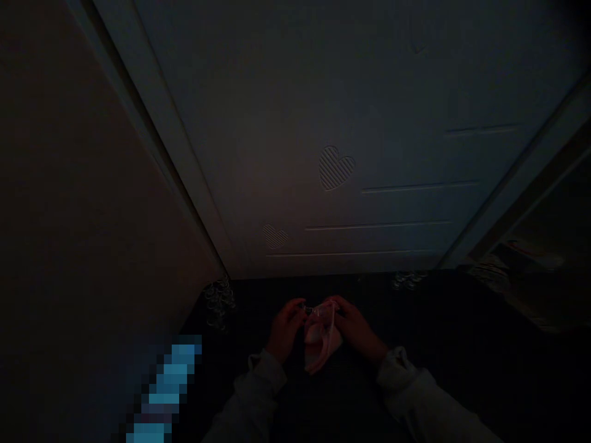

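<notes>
Pale sleeves point(427, 394) came in from five and seven o'clock. Below centre, at six o'clock, hung or lay pink cloth point(323, 341). The right hand point(355, 323) gripped its top edge; the left hand point(286, 326) met its upper left, its grip too dark to tell. Rings point(219, 301) sat at the cloth's ten o'clock, a heart-patterned panel point(258, 154) at twelve.

No words, brand names or numbers can be read in this dim scene. The only signs are raised on a pale panel point(249, 111): a larger striped heart point(336, 168) near its middle and a smaller striped heart point(275, 236) lower and to the left, with plain straight lines point(420, 187) beside and below. At lower left, a bright blue strip point(170, 384) is pixelated beyond reading.
</notes>
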Demonstrator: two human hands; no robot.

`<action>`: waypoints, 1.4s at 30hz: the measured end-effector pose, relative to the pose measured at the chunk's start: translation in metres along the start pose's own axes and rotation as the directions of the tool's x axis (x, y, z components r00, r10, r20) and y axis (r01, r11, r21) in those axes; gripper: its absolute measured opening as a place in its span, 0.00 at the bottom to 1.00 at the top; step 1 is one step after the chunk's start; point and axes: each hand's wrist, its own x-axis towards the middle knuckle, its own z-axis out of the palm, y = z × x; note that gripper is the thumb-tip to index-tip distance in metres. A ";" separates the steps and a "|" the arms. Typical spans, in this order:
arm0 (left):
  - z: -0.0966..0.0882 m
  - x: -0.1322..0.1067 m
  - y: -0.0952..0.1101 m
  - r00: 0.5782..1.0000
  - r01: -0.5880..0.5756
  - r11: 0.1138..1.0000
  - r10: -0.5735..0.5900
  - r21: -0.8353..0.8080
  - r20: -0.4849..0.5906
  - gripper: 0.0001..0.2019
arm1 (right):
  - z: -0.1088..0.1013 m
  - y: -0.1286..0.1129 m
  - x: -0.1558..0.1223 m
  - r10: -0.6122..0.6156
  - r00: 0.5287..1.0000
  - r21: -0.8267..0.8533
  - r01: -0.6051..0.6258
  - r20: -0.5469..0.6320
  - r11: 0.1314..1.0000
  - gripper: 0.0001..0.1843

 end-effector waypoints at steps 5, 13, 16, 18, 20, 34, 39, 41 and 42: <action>0.000 0.000 0.000 1.000 0.002 0.998 -0.002 0.057 -0.003 0.15 | 0.000 0.000 0.001 -0.012 1.000 0.002 0.012 -0.018 1.000 0.07; 0.001 0.000 0.000 1.000 0.002 0.999 -0.001 0.054 -0.018 0.14 | -0.001 -0.002 0.001 -0.004 1.000 0.007 0.004 0.001 1.000 0.07; 0.001 0.000 -0.002 1.000 -0.014 0.999 0.014 0.033 -0.018 0.17 | 0.000 -0.002 0.000 -0.010 1.000 0.011 0.010 0.005 1.000 0.07; 0.000 0.000 -0.003 1.000 -0.023 0.999 0.023 0.028 -0.014 0.17 | 0.000 -0.002 0.000 -0.001 1.000 0.016 0.001 0.000 1.000 0.07; 0.000 0.000 -0.004 1.000 -0.024 0.999 0.024 0.030 -0.010 0.16 | 0.000 -0.001 0.000 0.017 1.000 0.022 -0.017 -0.006 1.000 0.07; 0.001 0.001 -0.002 1.000 -0.015 0.995 0.017 0.097 -0.012 0.15 | 0.000 -0.001 0.001 0.015 1.000 0.001 -0.015 -0.011 1.000 0.07; 0.001 0.000 0.001 1.000 -0.002 0.995 0.004 0.101 -0.020 0.14 | 0.000 -0.002 0.000 0.009 1.000 0.013 -0.009 -0.012 1.000 0.07; 0.001 0.000 0.000 1.000 0.000 0.994 0.003 0.106 -0.029 0.15 | 0.000 -0.001 0.001 0.010 1.000 0.009 -0.010 -0.006 1.000 0.07; 0.001 0.000 0.000 1.000 0.001 0.994 0.002 0.109 -0.030 0.15 | 0.000 0.000 0.001 0.009 1.000 0.006 -0.009 -0.005 1.000 0.07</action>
